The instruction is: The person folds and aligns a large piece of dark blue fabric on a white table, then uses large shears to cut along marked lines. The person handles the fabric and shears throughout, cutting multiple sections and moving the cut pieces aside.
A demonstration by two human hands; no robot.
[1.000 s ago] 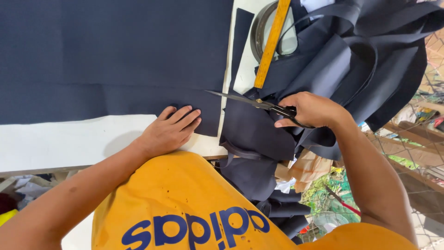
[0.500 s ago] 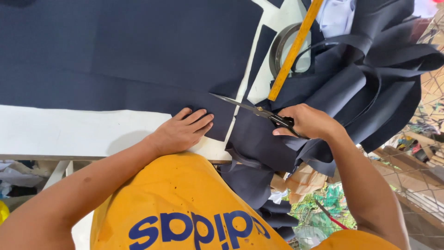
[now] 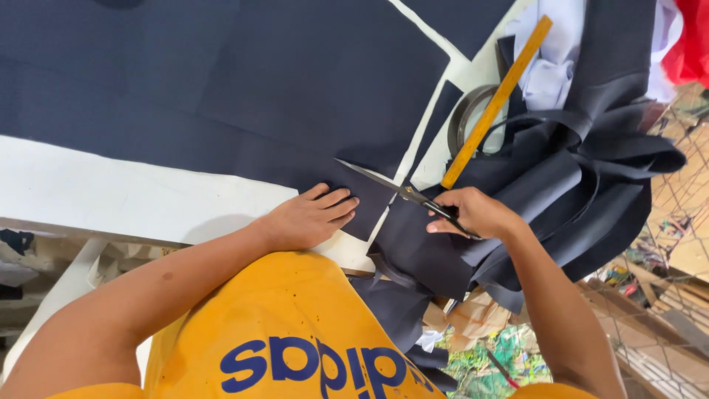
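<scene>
Cutting into the big dark navy fabric sheet [image 3: 221, 89] spread over the white table [image 3: 111, 199], the black-handled metal scissors [image 3: 413, 196] sit gripped in the right hand [image 3: 476, 214], wrist bent inward. Left hand [image 3: 310, 218] lies open, fingers flat, pinning the cloth's edge. A yellow wooden ruler [image 3: 495, 103] rests just beyond.

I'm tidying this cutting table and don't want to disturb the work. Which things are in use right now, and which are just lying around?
In use:
- scissors, held in the right hand
- dark navy fabric, pressed flat by the left hand
- white table

Lying about:
- wooden ruler
- heap of cut navy pieces
- tape roll
- white cloth
- red cloth
</scene>
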